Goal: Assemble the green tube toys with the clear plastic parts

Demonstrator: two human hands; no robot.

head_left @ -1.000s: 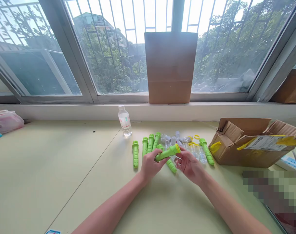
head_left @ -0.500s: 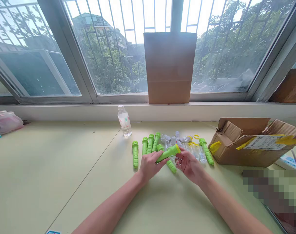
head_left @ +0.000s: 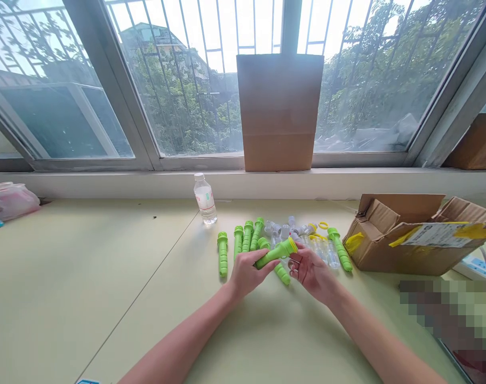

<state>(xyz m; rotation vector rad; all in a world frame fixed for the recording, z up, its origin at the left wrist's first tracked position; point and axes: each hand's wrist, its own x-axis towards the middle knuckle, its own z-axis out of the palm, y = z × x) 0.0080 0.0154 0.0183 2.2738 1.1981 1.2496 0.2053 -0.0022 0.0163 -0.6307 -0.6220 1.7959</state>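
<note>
A green tube (head_left: pixel 275 253) is gripped by the left hand (head_left: pixel 247 274); its yellow rim is touched by the right hand's (head_left: pixel 312 273) curled fingers. Print on the bottle (head_left: pixel 205 199) is too small to be read.

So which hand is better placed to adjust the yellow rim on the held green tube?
Probably the right hand: its fingers are right by the yellow rim, while the left hand grips the green tube further down.
</note>
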